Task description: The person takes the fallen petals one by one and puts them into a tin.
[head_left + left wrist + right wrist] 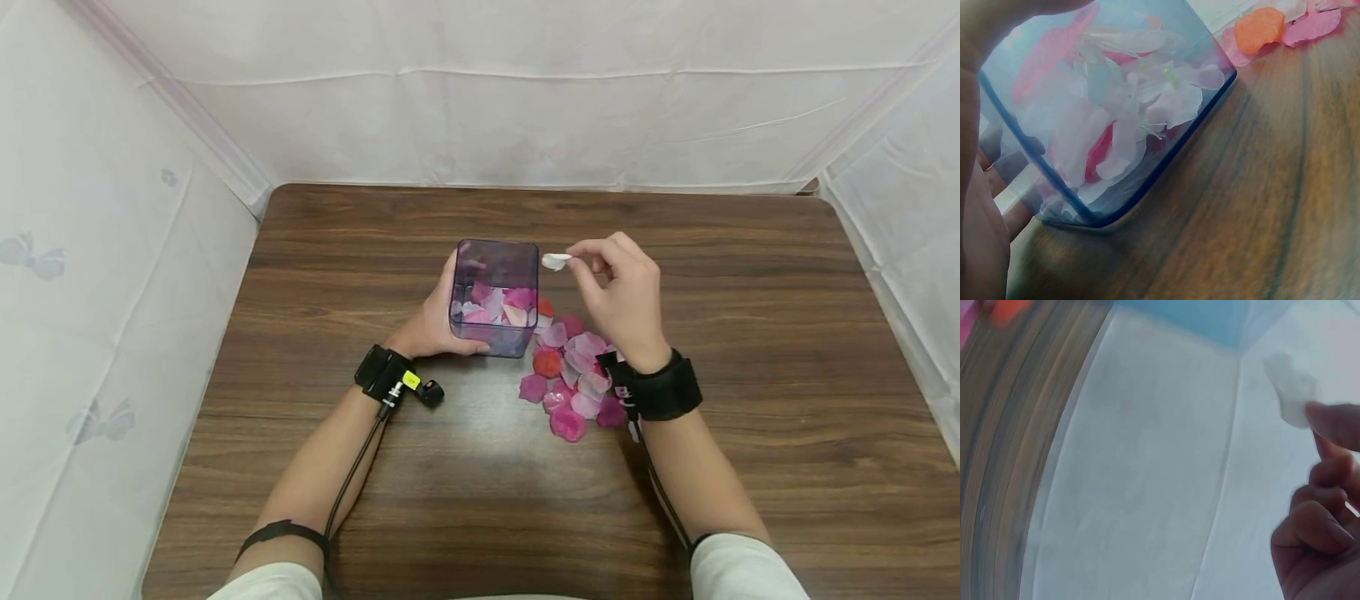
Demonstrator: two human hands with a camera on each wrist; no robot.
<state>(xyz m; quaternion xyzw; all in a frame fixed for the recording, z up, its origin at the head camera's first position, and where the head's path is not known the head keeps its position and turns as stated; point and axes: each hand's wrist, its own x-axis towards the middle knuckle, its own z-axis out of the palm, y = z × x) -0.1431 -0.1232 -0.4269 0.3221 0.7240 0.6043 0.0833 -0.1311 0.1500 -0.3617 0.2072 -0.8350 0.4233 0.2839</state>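
A clear purple-tinted plastic box (495,262) is held in my left hand (435,321), thumb across its near side and fingers round the left and far side. Inside lie pink, white and cream petals (1122,106), seen through the wall in the left wrist view. My right hand (626,287) pinches a white petal (555,262) between thumb and forefinger, just right of the box's rim. In the right wrist view the pinched petal (1297,394) is blurred, and the other fingers are curled in.
A loose spread of pink, lilac and red-orange petals (567,425) lies on the brown wooden table (337,250), right of the box and partly beneath the right wrist. White curtains (525,125) hang behind the table and on both sides. Each wrist wears a black strap with a cable.
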